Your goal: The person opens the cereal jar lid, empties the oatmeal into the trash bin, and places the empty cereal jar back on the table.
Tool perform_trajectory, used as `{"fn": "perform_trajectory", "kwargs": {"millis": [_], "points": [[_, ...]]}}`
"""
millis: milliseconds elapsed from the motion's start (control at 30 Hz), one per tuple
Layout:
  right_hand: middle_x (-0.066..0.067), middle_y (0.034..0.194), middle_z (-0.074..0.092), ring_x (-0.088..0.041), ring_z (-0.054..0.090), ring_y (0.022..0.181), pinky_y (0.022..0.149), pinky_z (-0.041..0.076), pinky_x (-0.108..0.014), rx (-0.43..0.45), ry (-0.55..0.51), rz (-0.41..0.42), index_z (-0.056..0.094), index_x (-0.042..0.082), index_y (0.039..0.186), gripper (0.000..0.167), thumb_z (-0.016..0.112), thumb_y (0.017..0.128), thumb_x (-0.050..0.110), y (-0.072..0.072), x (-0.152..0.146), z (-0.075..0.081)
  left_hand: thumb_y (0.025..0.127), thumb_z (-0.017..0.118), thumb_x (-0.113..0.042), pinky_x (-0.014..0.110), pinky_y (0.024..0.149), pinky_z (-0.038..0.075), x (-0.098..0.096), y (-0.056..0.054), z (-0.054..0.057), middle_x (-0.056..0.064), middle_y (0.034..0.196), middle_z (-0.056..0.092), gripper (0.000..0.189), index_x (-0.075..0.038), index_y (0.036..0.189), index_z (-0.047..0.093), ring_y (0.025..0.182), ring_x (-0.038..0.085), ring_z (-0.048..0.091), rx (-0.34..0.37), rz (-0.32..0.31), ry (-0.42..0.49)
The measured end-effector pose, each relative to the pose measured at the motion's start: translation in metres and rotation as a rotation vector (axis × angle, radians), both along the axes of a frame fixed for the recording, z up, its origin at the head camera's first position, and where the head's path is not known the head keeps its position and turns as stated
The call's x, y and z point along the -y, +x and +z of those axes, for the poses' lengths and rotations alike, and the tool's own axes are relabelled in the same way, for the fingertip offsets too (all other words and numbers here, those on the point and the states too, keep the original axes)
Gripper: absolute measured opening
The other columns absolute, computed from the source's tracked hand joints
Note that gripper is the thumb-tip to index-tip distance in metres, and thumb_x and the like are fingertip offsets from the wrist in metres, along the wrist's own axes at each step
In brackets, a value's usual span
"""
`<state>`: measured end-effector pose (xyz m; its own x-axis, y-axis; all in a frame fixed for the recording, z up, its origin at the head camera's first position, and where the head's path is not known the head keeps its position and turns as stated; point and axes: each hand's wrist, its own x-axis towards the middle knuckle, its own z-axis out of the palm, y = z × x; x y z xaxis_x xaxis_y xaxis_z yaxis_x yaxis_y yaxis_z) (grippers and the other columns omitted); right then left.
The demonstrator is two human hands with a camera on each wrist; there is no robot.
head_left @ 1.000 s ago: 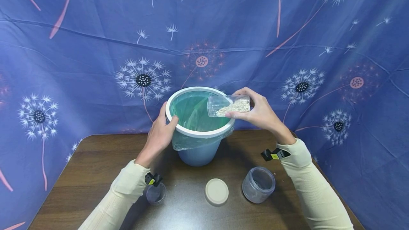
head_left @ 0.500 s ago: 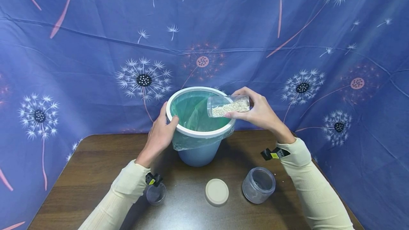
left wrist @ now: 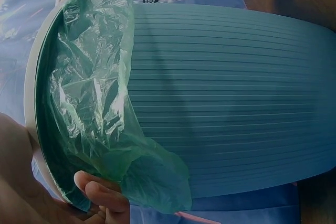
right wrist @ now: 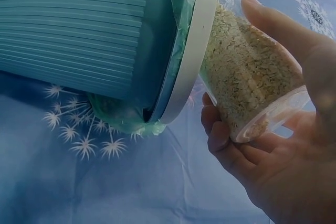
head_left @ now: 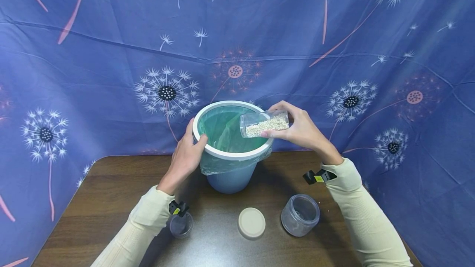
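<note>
A blue ribbed trash can [head_left: 230,178] with a white rim stands at the back of the table, lined with a green plastic bag [left wrist: 97,82] folded over its edge. My left hand [head_left: 187,151] grips the rim on the left, thumb over the top and fingers outside. On the other side my right hand [head_left: 302,129] holds a clear plastic jar [head_left: 264,124] on its side, its mouth over the can's opening. Pale flakes like rolled oats [right wrist: 249,64] lie along the jar's lower wall. The jar tips slightly down toward the can.
A larger clear jar [head_left: 300,215] stands uncovered at the front right, with a few crumbs beside it. Left of it lies a cream round lid [head_left: 252,222]. A small clear cup or lid [head_left: 182,224] sits by the left wrist. Patterned cloth [head_left: 233,24] hangs behind.
The flakes have slid along the jar toward its mouth. My right hand has tipped the jar slightly further down and left; the left hand stays on the rim.
</note>
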<state>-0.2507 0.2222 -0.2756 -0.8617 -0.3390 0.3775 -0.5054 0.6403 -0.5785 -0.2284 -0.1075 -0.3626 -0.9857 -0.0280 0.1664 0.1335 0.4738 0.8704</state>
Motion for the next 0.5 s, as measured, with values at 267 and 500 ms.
{"fn": "perform_trajectory", "kwargs": {"millis": [267, 500], "points": [[-0.004, 0.119, 0.072, -0.022, 0.056, 0.079, 0.068, 0.044, -0.033, -0.009, 0.022, -0.009, 0.069, 0.021, 0.13, 0.059, 0.096, 0.08, 0.039, -0.0023, -0.0014, 0.0008, 0.107, 0.049, -0.04, 0.059, 0.124, 0.031, -0.0007, -0.0002, -0.0001, 0.013, 0.173, 0.032, 0.077, -0.022, 0.173, 0.015, 0.156, 0.035, 0.036, 0.004, -0.003, 0.004], [-0.002, 0.119, 0.073, -0.022, 0.058, 0.083, 0.07, 0.045, -0.033, -0.007, 0.031, -0.009, 0.069, 0.018, 0.13, 0.061, 0.096, 0.08, 0.04, -0.0025, -0.0008, 0.0029, 0.107, 0.049, -0.041, 0.06, 0.124, 0.031, 0.0, -0.0002, -0.0004, 0.013, 0.174, 0.031, 0.077, -0.022, 0.173, 0.015, 0.156, 0.036, 0.036, 0.005, -0.005, 0.008]]}}
